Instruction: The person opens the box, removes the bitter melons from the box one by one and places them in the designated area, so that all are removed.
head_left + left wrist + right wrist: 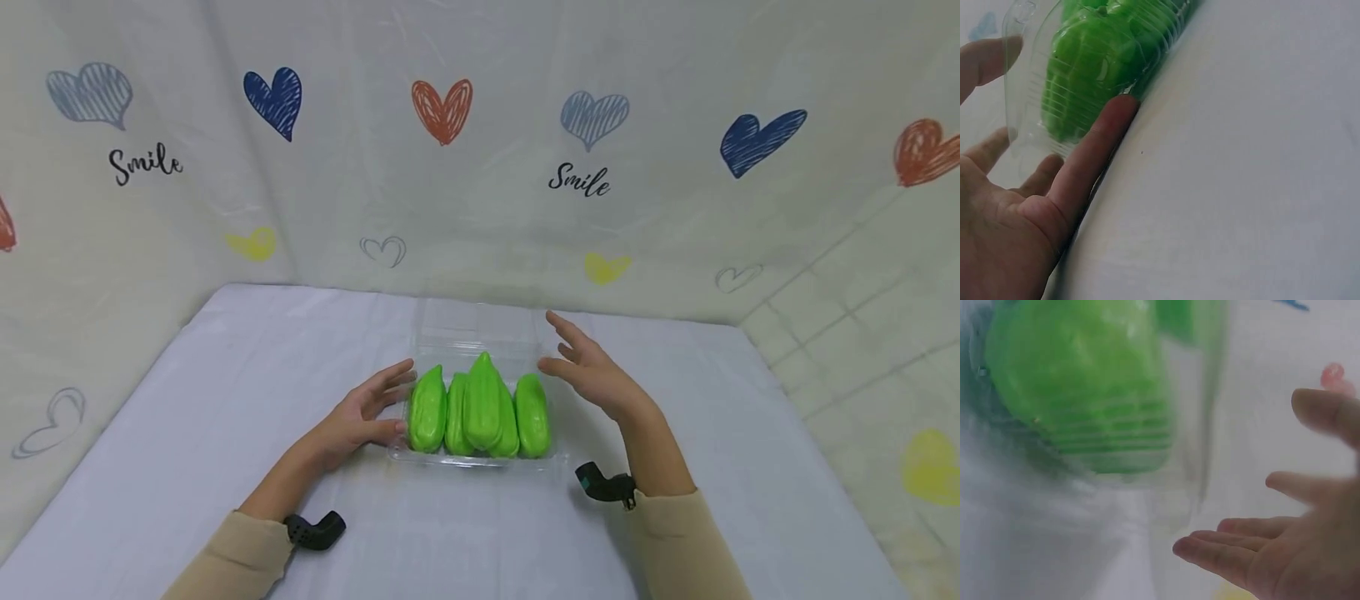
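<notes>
A clear plastic clamshell box (pixel 480 461) stands on the table with its lid (pixel 480 323) raised behind it. Several glossy bright green, pointed fruit-like pieces (pixel 483 404) lie side by side inside, one on top in the middle. At the box's left side is my left hand (pixel 360 417), its fingers extended and touching the clear wall (pixel 1094 81). My right hand (pixel 596 375) hovers beyond the right side, fingers spread and straight, with nothing in it. A gap separates that hand (pixel 1291 544) from the box in the right wrist view, where the box looks blurred.
A white cloth covers the table (pixel 465 533). Behind it hangs a pale curtain (pixel 510 208) printed with hearts and "Smile". Each wrist wears a black camera, such as the right one (pixel 607 483).
</notes>
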Action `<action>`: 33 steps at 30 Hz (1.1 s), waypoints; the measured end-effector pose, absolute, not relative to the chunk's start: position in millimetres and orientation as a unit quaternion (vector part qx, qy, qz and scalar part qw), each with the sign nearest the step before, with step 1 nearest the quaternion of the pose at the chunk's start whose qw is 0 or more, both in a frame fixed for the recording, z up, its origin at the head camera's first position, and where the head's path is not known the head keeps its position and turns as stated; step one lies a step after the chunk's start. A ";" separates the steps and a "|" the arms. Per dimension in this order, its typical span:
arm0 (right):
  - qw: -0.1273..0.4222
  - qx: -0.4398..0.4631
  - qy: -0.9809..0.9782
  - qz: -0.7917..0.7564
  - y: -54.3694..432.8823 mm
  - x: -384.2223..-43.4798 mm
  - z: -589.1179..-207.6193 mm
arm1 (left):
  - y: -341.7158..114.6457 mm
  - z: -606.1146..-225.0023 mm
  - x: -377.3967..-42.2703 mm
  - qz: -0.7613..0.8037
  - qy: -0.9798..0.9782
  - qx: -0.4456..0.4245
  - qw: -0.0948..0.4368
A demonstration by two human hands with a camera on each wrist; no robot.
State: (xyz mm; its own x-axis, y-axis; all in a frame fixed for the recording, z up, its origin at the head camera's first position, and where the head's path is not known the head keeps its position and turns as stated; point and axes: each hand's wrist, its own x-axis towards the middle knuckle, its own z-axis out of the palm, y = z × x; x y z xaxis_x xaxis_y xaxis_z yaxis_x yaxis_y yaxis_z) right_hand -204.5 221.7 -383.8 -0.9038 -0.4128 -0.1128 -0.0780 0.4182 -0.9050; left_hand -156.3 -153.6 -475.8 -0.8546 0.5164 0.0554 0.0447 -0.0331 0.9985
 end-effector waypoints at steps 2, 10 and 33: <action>0.146 -0.158 0.833 -0.510 215.7 -195.8 -377.1 | -154.9 -476.5 -155.9 0.688 0.675 0.203 0.173; 0.114 -0.214 0.826 -0.509 191.7 -166.5 -363.6 | -154.2 -482.1 -156.0 0.695 0.668 0.201 0.175; 0.094 -0.254 0.849 -0.453 167.6 -155.2 -371.0 | -155.3 -481.0 -156.3 0.697 0.665 0.194 0.184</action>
State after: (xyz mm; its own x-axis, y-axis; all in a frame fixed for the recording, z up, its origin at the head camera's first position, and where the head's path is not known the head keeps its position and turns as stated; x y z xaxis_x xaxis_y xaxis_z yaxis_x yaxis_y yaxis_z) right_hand -155.2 167.6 -371.0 -0.8532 -0.5169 0.0695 -0.3459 0.4611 -0.8171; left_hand -156.3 -155.3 -481.0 -0.8574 0.5140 0.0261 0.0017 -0.0478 0.9989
